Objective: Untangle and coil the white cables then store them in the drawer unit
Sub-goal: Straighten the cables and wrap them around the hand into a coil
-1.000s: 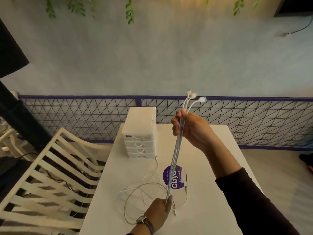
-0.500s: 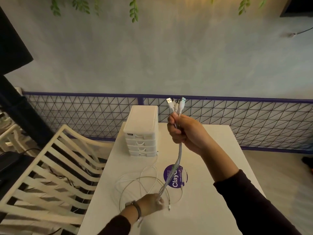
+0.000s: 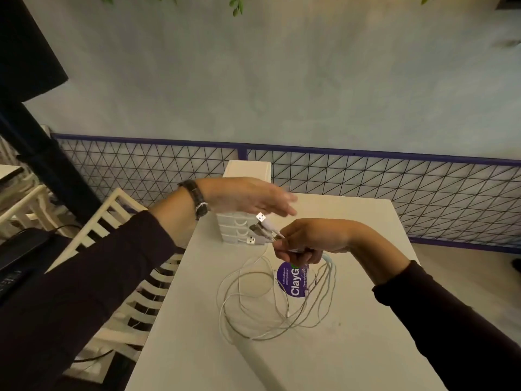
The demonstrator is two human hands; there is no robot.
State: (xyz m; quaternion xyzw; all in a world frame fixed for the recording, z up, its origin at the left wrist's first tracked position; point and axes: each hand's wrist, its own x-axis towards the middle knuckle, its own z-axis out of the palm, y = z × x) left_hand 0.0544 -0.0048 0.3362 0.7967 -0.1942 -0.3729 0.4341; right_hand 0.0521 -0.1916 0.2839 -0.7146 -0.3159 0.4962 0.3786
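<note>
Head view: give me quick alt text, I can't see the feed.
The right hand grips a bunch of white cables near their plugs above a white table, with the rest lying in loose loops on it. The left hand, fingers straight, hovers in front of the drawer unit at the table's far end.

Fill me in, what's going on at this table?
A person is sorting white cables. The right hand pinches a bundle just behind the USB plugs; the rest lies in loose tangled loops on the table. The left hand hovers open near the drawer unit, whose drawers look closed. Nothing coiled yet.
</note>
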